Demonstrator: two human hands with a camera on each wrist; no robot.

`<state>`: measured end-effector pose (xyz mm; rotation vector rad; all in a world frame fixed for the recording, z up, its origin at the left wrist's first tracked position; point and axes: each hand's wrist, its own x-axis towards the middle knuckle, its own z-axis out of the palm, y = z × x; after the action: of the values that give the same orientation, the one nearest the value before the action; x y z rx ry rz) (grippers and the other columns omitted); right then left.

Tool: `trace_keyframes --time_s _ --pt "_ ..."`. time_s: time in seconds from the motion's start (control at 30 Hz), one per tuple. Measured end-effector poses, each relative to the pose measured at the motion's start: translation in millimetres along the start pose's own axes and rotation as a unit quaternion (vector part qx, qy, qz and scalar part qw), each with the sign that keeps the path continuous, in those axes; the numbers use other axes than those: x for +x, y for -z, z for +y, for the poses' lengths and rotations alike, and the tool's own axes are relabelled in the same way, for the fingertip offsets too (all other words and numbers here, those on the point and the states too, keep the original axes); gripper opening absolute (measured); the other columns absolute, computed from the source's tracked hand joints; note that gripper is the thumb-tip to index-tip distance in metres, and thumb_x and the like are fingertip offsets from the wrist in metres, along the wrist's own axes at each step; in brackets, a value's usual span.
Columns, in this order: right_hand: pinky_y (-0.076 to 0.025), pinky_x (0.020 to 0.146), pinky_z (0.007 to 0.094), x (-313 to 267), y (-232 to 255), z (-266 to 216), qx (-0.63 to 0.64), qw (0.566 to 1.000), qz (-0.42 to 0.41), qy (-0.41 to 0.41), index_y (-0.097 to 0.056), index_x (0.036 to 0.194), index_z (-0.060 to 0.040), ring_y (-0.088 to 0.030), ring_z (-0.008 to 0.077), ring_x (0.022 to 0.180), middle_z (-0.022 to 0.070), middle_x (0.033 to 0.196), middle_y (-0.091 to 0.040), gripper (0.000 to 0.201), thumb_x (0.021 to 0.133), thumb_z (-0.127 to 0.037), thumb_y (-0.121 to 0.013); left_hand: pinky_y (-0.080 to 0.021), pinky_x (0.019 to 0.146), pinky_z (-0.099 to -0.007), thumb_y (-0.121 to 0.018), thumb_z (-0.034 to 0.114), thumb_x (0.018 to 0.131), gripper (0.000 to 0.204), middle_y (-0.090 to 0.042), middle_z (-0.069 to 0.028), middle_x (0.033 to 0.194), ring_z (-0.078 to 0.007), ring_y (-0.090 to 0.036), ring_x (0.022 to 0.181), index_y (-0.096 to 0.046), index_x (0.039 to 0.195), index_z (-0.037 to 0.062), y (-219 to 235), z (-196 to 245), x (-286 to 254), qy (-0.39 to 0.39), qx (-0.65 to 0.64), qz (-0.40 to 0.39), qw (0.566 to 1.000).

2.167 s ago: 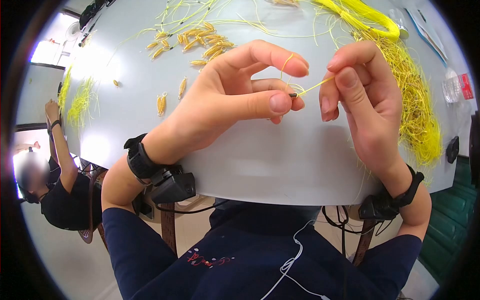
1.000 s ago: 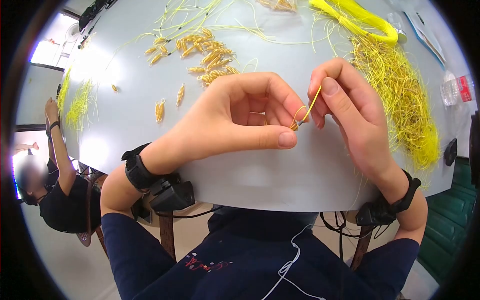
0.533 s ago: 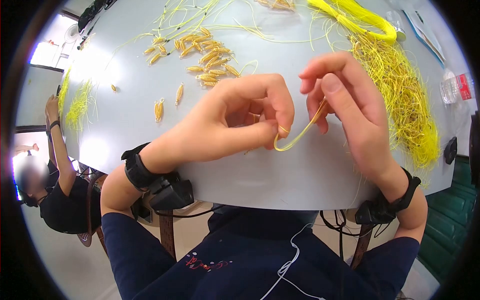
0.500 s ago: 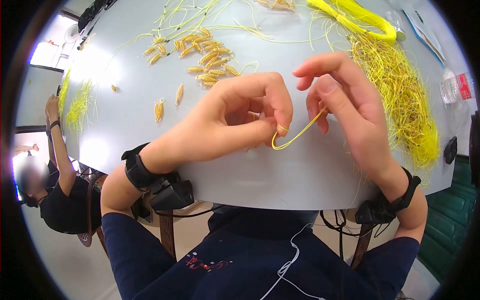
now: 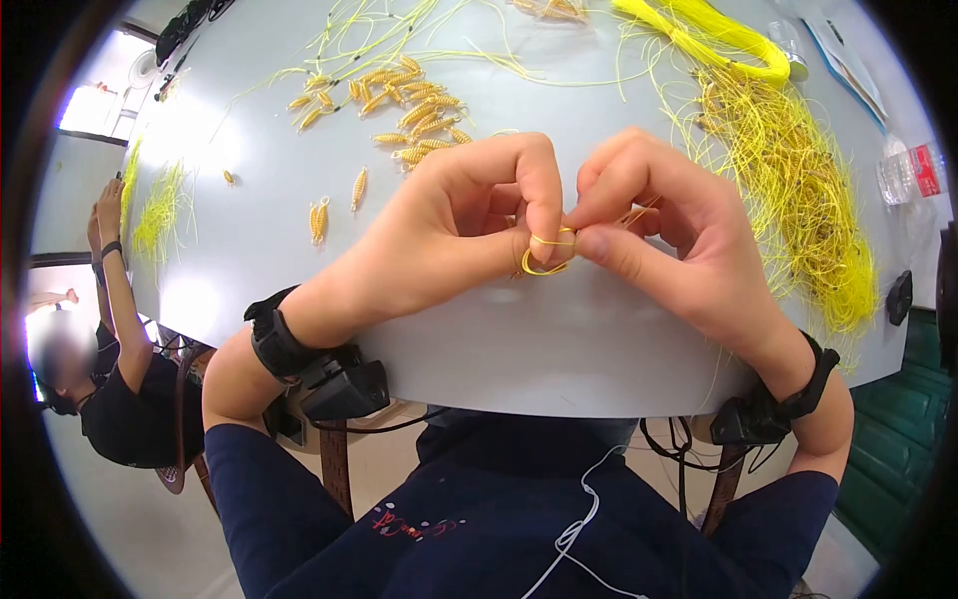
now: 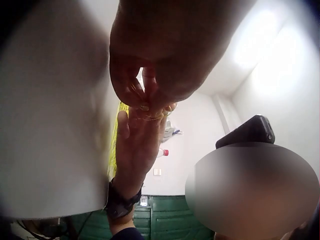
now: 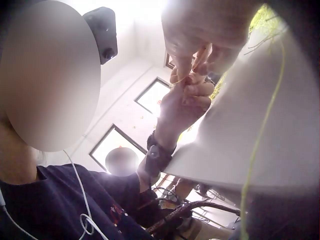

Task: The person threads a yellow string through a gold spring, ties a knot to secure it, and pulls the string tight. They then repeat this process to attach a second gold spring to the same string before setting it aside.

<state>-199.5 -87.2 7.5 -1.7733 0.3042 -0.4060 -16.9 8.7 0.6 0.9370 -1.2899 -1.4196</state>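
In the head view both hands meet over the table's near half. My left hand point(image 5: 469, 220) pinches a thin yellow cord point(image 5: 544, 270) between thumb and index finger, and the cord forms a small loop around the fingertip. Thumb and index finger of my right hand point(image 5: 664, 225) pinch the same cord, right beside the left fingertips. The right hand's other fingers are curled in behind. Fingers hide most of the cord's ends. In the left wrist view the cord point(image 6: 152, 118) shows as fine strands between the two hands.
Several gold coil springs point(image 5: 429, 120) lie at the back left of the table point(image 5: 479, 369). A big tangled bundle of yellow cord point(image 5: 788, 190) covers the right side, near a plastic bottle point(image 5: 898, 178). Another person point(image 5: 130, 399) sits at the left.
A dark bead showed on the cord at my left fingertips and is now out of sight. My right hand has moved left, from holding the cord stretched apart to meeting the left fingertips.
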Motion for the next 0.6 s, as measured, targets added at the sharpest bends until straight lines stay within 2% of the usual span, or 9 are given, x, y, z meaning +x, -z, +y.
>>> trace_keyframes --time_s 0.03,0.1,0.2,0.3,0.33,0.43,0.5,0.53,0.6 --pt "-0.039 0.063 0.0183 0.0 -0.3 -0.1 0.000 1.000 -0.001 0.000 -0.056 0.091 -0.0041 -0.046 0.0049 0.075 0.0011 0.091 -0.049 0.013 0.079 -0.005 -0.061 -0.043 0.069 -0.0185 -0.052 -0.002 0.082 0.009 -0.050 0.0015 0.079 -0.0041 -0.050 0.076 -0.049 0.079 0.0050 -1.9 1.6 0.5 0.000 0.000 0.001 1.000" --pt "-0.039 0.062 0.0184 0.0 -0.6 -0.3 0.073 0.996 -0.009 -0.059 -0.053 0.096 -0.0037 -0.046 0.0050 0.075 0.0002 0.088 -0.048 0.016 0.081 -0.005 -0.059 -0.044 0.065 -0.0194 -0.059 -0.002 0.079 0.017 -0.045 0.0004 0.077 -0.0078 -0.048 0.072 -0.047 0.072 0.0081 -7.0 5.0 2.5 0.026 -0.023 0.034 0.999" --pt "-0.039 0.062 0.0185 0.3 1.2 -4.0 0.087 0.990 -0.032 -0.108 -0.051 0.100 -0.0034 -0.046 0.0052 0.075 0.0000 0.088 -0.048 0.019 0.082 -0.005 -0.057 -0.044 0.064 -0.0196 -0.060 -0.002 0.079 0.016 -0.045 -0.0002 0.077 -0.0083 -0.049 0.072 -0.048 0.073 0.0074 -6.0 2.9 3.0 0.012 0.007 0.034 0.999" --pt "-0.040 0.063 0.0185 1.4 -4.0 -3.5 0.064 0.997 0.003 -0.041 -0.052 0.096 -0.0033 -0.046 0.0054 0.075 0.0008 0.090 -0.049 0.015 0.081 -0.005 -0.057 -0.042 0.069 -0.0191 -0.055 -0.001 0.081 0.008 -0.053 0.0016 0.081 -0.0052 -0.052 0.077 -0.052 0.084 0.0056 2.6 -2.6 2.6 -0.028 0.058 -0.002 0.998" --pt "-0.040 0.063 0.0185 1.1 -2.9 -2.8 0.064 0.997 0.003 -0.041 -0.052 0.096 -0.0033 -0.046 0.0054 0.075 0.0008 0.090 -0.049 0.015 0.081 -0.005 -0.057 -0.042 0.069 -0.0191 -0.055 -0.001 0.081 0.008 -0.053 0.0016 0.081 -0.0052 -0.052 0.077 -0.052 0.084 0.0056 1.5 -1.6 2.3 -0.027 0.058 -0.002 0.998" --pt "-0.040 0.063 0.0190 0.6 0.5 0.3 0.006 1.000 0.000 -0.019 -0.054 0.092 -0.0025 -0.047 0.0066 0.075 0.0014 0.091 -0.049 0.012 0.081 -0.004 -0.058 -0.043 0.069 -0.0198 -0.056 0.000 0.082 0.008 -0.053 0.0020 0.081 -0.0056 -0.052 0.077 -0.052 0.085 0.0059 -1.5 -0.4 2.3 0.018 -0.019 0.005 1.000" --pt "-0.040 0.063 0.0192 1.6 1.1 2.8 0.070 0.997 -0.013 -0.025 -0.054 0.087 -0.0021 -0.047 0.0074 0.076 0.0017 0.090 -0.048 0.009 0.081 -0.007 -0.059 -0.042 0.068 -0.0203 -0.058 0.004 0.083 0.008 -0.053 0.0015 0.081 -0.0059 -0.051 0.075 -0.051 0.085 0.0064 -1.0 -4.6 5.2 -0.045 -0.016 -0.027 0.998" --pt "-0.040 0.063 0.0192 2.0 2.1 1.7 0.069 0.997 -0.013 -0.023 -0.054 0.087 -0.0021 -0.047 0.0074 0.076 0.0017 0.090 -0.048 0.009 0.081 -0.007 -0.059 -0.042 0.068 -0.0203 -0.058 0.004 0.083 0.008 -0.053 0.0015 0.081 -0.0059 -0.051 0.075 -0.051 0.085 0.0064 -1.5 -2.2 5.3 -0.047 -0.014 -0.027 0.998" --pt "-0.038 0.063 0.0204 0.8 3.6 -1.5 0.218 0.971 -0.054 -0.087 -0.052 0.085 -0.0031 -0.046 0.0083 0.075 0.0015 0.087 -0.046 0.013 0.083 -0.015 -0.057 -0.041 0.065 -0.0203 -0.060 0.007 0.083 0.011 -0.053 0.0008 0.080 -0.0065 -0.050 0.073 -0.050 0.085 0.0073 -4.8 3.4 3.6 0.001 -0.104 -0.005 0.995"
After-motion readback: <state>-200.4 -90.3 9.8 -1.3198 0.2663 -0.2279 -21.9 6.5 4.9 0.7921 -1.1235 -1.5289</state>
